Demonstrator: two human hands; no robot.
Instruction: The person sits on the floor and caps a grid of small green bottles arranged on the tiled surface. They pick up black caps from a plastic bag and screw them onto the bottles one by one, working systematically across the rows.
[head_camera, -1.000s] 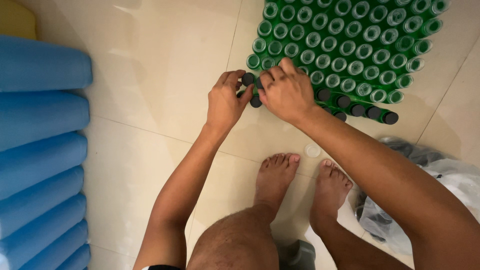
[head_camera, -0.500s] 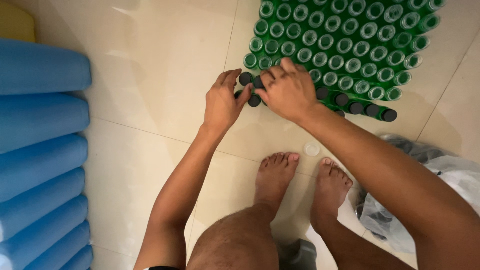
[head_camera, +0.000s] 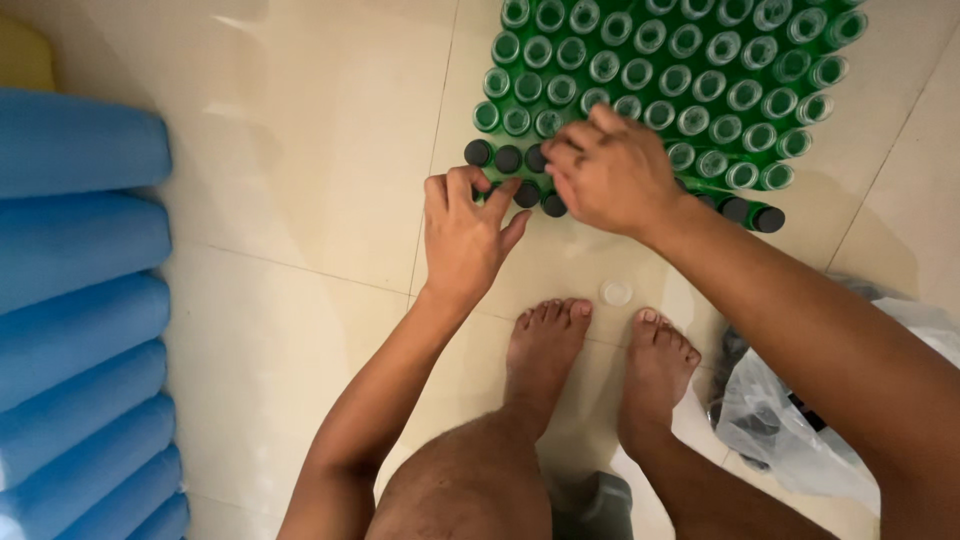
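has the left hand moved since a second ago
Yes. The left hand has pulled back from the green bottles toward the bare feet; it was beside the right hand earlier.

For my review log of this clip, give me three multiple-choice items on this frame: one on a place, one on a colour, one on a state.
1. Where does the blue ridged mat lie?
A. on the view's left edge
B. under the bottles
C. behind the feet

2. What colour are the bottles?
A. red
B. green
C. clear

3. The row of bottles nearest the person is
A. capped with dark caps
B. open
C. tipped over

Answers:
1 A: it runs down the left of the floor.
2 B: green glass shows throughout.
3 A: dark caps sit by the left hand and right hand; rows beyond stand open.
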